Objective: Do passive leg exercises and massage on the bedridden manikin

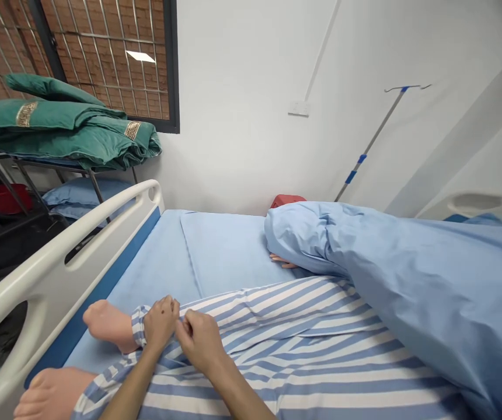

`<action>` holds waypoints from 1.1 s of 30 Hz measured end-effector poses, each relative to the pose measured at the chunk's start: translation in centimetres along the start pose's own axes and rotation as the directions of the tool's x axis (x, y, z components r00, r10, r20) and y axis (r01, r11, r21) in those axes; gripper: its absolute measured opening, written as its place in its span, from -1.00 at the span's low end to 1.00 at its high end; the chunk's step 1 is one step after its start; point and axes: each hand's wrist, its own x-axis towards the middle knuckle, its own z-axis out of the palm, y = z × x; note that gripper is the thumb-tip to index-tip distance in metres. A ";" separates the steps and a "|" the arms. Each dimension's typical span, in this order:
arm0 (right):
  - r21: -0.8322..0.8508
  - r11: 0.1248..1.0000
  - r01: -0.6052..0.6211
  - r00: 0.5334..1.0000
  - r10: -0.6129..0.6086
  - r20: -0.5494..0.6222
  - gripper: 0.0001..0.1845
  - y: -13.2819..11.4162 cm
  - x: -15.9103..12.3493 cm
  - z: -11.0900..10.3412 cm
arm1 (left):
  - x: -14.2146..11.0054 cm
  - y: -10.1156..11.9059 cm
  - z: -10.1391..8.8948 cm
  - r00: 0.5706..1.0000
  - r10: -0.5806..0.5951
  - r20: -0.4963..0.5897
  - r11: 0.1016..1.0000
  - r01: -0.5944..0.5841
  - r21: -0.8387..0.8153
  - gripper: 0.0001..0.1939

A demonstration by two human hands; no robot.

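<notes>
The trouser cuff [139,326] sits at the ankle of a manikin's foot [108,324], close to the near left side of the bed. The left hand [160,324] is closed in a narrow pinch on the striped cloth at the cuff. The right hand [201,341] pinches the same blue-and-white trousers [277,356] just beside it, the two hands almost touching. The manikin's other foot [53,396] lies nearer, at the bottom left, with its own striped leg drawn over it.

To the right, a blue quilt [386,280] covers the rest of the manikin in bunched folds, and the fingers of a manikin's hand [282,261] poke out from under its far edge. A pale blue sheet [229,251] covers the mattress, and a white bed rail [58,262] with a blue strip runs along the left.

Beyond the rail stands a metal rack [14,169] with folded green quilts [62,125] on top and a blue pillow [87,195] below. A red basin [3,198] sits low on the left, and its inside is too dark to see. A red object [288,200] is partly hidden behind the quilt at the far end. An IV pole [373,140] leans against the white wall on the right.
</notes>
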 end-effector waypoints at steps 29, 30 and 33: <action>0.636 0.753 -0.168 0.946 0.305 -0.111 -0.59 5.0 6.8 7.6 | 2.6 3.5 1.6 0.965 -0.261 -0.041 0.725 0.167 -0.668 -0.64; 0.621 0.765 -0.171 0.946 0.304 -0.113 -0.58 4.9 6.9 7.6 | 2.6 3.4 1.6 0.966 -0.256 -0.034 0.730 0.171 -0.662 -0.64; 0.525 0.827 -0.202 0.956 0.284 -0.080 -0.54 4.6 7.1 6.6 | 2.6 3.2 1.2 0.969 -0.248 -0.019 0.745 0.178 -0.643 -0.65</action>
